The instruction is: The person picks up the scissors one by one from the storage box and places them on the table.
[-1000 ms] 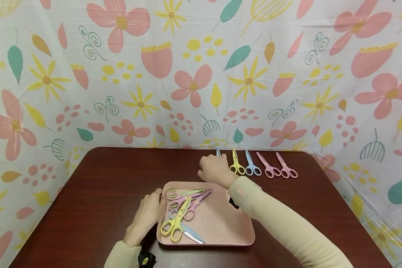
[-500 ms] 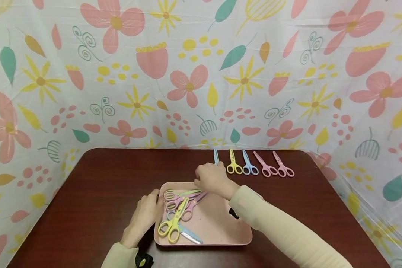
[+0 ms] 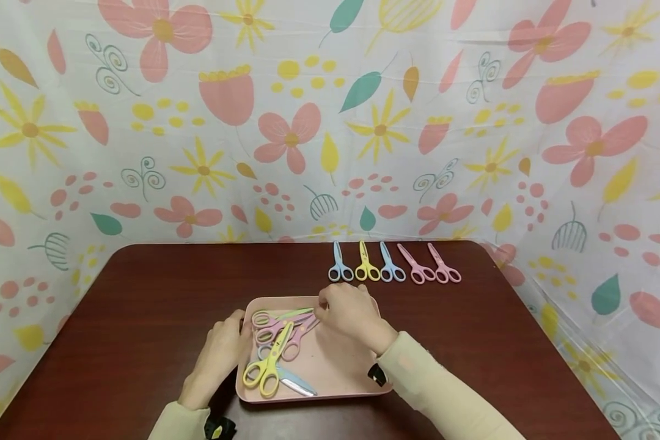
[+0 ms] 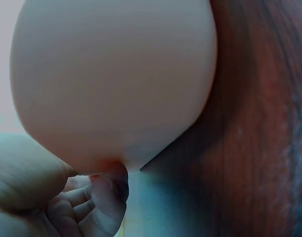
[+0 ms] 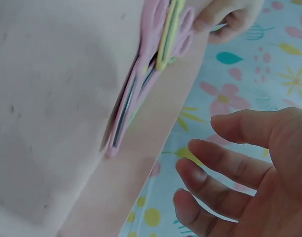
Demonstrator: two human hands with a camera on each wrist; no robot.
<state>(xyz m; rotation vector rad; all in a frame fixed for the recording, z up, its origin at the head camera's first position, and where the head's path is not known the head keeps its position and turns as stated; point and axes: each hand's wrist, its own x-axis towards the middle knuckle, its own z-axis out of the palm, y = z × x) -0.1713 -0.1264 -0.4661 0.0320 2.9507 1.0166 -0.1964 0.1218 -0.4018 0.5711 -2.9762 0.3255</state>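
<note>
A pink tray [image 3: 346, 370] stands at the table's front, with several scissors heaped on its left side. Yellow scissors [image 3: 274, 359] lie on top of pink scissors [image 3: 304, 330] and light blue scissors [image 3: 298, 382]; a green blade [image 3: 297, 313] shows behind. At the tray's left wall, my left hand [image 3: 214, 354] pinches the rim between thumb and fingers, as the left wrist view shows. My right hand [image 3: 353, 313] hovers over the tray's back right, close to the pink scissors' tips. In the right wrist view its fingers [image 5: 230, 160] are loosely bent and hold nothing.
Behind the tray, a row of scissors lies tips away: light blue scissors [image 3: 340, 269] at the left end, then yellow [image 3: 366, 269], light blue [image 3: 392, 269] and two pink ones [image 3: 442, 269]. A flowered cloth [image 3: 319, 122] hangs along the table's back edge.
My right hand has drawn back from the leftmost light blue scissors in the row to above the tray, uncovering them. The left hand stays at the tray's rim. The view has shifted slightly.
</note>
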